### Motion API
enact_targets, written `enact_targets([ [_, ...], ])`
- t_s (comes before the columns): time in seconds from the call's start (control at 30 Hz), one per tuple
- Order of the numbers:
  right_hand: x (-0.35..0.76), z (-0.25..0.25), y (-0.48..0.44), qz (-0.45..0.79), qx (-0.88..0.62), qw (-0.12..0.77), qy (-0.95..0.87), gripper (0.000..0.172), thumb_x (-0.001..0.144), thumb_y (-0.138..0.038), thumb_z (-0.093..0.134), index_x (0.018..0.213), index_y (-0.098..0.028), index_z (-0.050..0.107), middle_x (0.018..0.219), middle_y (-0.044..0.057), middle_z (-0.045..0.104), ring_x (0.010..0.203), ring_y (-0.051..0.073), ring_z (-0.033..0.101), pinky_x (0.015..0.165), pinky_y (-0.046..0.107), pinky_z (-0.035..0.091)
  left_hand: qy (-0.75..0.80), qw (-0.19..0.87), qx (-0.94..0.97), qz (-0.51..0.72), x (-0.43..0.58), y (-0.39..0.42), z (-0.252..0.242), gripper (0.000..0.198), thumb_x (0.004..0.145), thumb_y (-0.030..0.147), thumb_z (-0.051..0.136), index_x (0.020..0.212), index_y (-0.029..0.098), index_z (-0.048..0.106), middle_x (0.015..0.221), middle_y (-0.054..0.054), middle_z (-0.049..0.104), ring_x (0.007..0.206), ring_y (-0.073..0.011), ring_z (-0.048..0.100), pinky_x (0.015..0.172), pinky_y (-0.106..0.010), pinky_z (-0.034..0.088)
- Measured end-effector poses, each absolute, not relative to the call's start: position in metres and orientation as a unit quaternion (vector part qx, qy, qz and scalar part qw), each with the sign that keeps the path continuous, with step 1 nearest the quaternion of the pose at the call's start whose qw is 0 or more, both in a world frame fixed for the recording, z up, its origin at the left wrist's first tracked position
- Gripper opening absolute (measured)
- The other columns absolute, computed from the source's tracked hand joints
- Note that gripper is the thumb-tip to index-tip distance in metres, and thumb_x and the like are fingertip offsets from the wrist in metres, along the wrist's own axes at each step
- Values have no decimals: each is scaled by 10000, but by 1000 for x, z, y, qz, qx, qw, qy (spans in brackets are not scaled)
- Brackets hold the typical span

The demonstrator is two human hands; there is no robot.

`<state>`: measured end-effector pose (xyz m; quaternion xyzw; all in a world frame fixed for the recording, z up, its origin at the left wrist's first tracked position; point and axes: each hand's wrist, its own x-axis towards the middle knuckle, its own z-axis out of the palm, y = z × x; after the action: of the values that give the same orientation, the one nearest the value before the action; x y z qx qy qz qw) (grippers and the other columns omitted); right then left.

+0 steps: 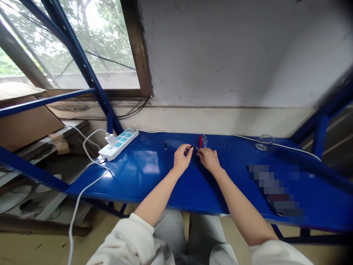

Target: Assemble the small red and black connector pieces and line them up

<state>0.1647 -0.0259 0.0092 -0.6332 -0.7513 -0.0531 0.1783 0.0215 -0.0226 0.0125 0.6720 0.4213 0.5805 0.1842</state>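
Over the blue tabletop [154,180] my two hands meet, fingertips almost together. My left hand [182,159] pinches a small black piece [193,147], too small to name exactly. Its fingers hide part of it. My right hand [210,159] is closed in a pinch at the other end, by a tiny pale tip; what it grips is unclear. Just behind the right fingers stand a red cylinder [200,140] and several clear small tubes [205,141]. To the left of my hands a small black cylinder with a light lower end [166,145] stands upright.
Several tiny parts [221,144] lie right of the tubes. Farther right are a clear round item [261,147] and a blurred-out dark flat object [273,189]. A white power strip [119,144] with a plugged-in cable sits at left. Blue frame posts [82,62] flank the table.
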Motion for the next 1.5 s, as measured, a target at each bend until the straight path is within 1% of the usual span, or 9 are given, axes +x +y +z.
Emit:
enact_targets([
  [0.37,165,10,-26,-48,-616,175,-767,169,865,-220,389,916,-200,548,894,53,616,806,164,534,633,273,224,433,198,665,575,21,-23,14,209,783,349,513,860,170,589,788,-39,627,592,-89,536,593,-225,449],
  [0.53,167,11,-25,-16,-599,196,-776,185,868,-211,371,929,-201,545,920,60,623,826,166,543,641,262,234,436,245,656,565,21,-23,11,211,787,351,508,889,174,563,798,-46,648,647,-118,607,612,-239,471],
  [0.63,168,12,-25,-10,-594,198,-780,197,867,-213,363,940,-200,546,924,63,624,821,167,543,643,261,240,431,269,656,558,22,-23,10,205,792,345,503,901,178,550,784,-46,655,652,-132,623,604,-245,479],
  [0.77,169,13,-25,-45,-599,174,-780,208,870,-207,353,952,-192,544,895,71,626,786,164,539,644,271,228,428,265,671,545,22,-23,10,191,785,339,511,892,185,550,779,-37,653,621,-118,612,569,-224,465],
  [0.93,167,16,-27,-90,-595,139,-787,186,862,-186,371,923,-175,546,848,68,626,766,161,539,651,287,208,435,230,691,529,21,-24,12,186,791,332,491,882,191,568,787,-22,630,550,-80,553,557,-209,440],
  [1.07,163,16,-28,-75,-582,164,-793,130,839,-210,425,855,-163,545,820,49,626,738,153,545,646,278,213,447,227,707,498,20,-23,12,174,778,315,501,869,194,588,766,-8,624,520,-72,527,535,-200,420],
  [1.23,164,15,-26,-36,-570,202,-795,110,817,-200,445,828,-170,551,803,47,628,741,151,551,658,264,235,461,221,735,445,19,-21,10,159,757,311,525,853,215,608,743,7,634,509,-76,511,517,-200,402],
  [1.4,164,12,-26,-19,-563,207,-800,100,814,-210,454,806,-174,547,800,46,625,733,149,556,669,261,263,472,195,746,428,17,-20,9,153,753,302,529,851,229,622,744,3,643,516,-89,507,522,-214,398],
  [1.5,162,10,-25,2,-566,214,-796,97,809,-226,460,784,-179,540,789,42,619,725,147,557,660,258,285,468,205,747,426,15,-19,10,165,747,315,539,850,227,632,737,-6,645,521,-95,512,530,-221,406],
])
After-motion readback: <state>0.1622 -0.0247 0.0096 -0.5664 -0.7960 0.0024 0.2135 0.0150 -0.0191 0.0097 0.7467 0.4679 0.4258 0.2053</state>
